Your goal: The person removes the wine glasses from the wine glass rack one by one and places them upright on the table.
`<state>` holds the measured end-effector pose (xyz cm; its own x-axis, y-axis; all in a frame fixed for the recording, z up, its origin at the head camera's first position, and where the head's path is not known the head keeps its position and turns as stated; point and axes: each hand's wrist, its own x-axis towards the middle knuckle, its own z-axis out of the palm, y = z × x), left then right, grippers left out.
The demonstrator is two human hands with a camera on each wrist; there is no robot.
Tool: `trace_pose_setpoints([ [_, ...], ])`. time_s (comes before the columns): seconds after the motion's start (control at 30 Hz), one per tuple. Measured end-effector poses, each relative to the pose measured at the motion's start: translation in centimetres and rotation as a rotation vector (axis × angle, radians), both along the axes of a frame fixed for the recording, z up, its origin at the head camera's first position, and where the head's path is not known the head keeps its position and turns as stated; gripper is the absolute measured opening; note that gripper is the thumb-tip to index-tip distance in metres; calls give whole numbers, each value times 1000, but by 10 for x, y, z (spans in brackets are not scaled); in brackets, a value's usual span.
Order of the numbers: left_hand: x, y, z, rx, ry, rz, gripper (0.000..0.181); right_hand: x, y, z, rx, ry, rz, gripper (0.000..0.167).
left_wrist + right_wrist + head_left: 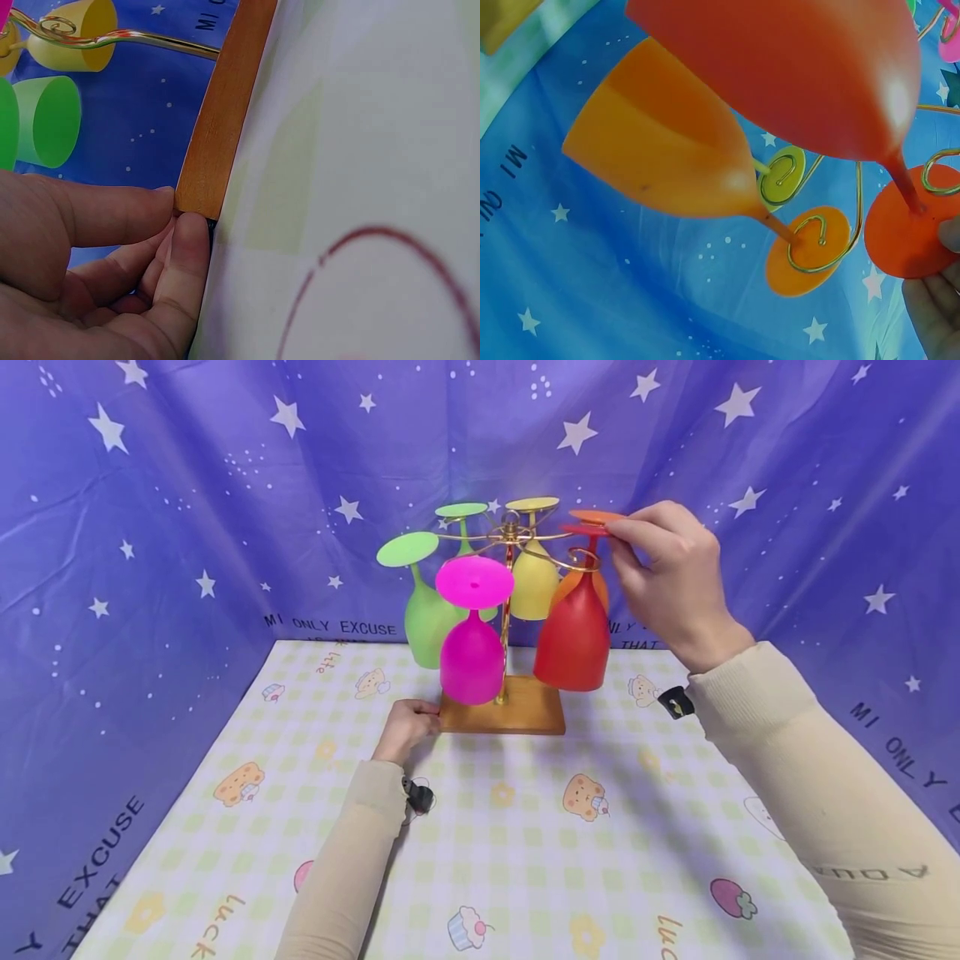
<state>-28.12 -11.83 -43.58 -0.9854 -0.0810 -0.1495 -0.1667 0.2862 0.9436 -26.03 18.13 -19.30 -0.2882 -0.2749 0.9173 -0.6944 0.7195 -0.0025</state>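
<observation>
My right hand [667, 568] pinches the foot of an upside-down red wine glass [573, 639] between thumb and fingers. In the right wrist view, a curled gold hook [936, 174] lies close beside that glass's stem. An orange wine glass [675, 142] hangs by its foot from the hook behind. Low at the rack's near left corner, my left hand [407, 727] grips the end of the wooden base [217, 120], its thumb and a finger against the corner. The gold wine glass rack [507, 610] stands upright between the hands.
Other upside-down glasses hang around the rack: a magenta one [472, 660] in front, a green one [429, 622] at left, another green behind, and a yellow one [534, 581] at the back. A checked cloth [480, 843] covers the table. Purple starry curtains [420, 435] close off the back and sides.
</observation>
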Motion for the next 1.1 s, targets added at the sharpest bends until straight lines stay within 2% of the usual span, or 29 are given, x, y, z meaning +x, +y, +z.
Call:
trace_pose_setpoints([
  [0.3, 0, 1, 2, 13, -9, -9, 30, 10, 10, -8, -97, 35, 16, 16],
  [0.67, 1, 0, 2, 28, -7, -10, 30, 19, 15, -20, -159, 61, 26, 10],
  [1.1, -1, 0, 0, 32, -23, -5, 29, 24, 24, -35, -226, 79, 15, 14],
])
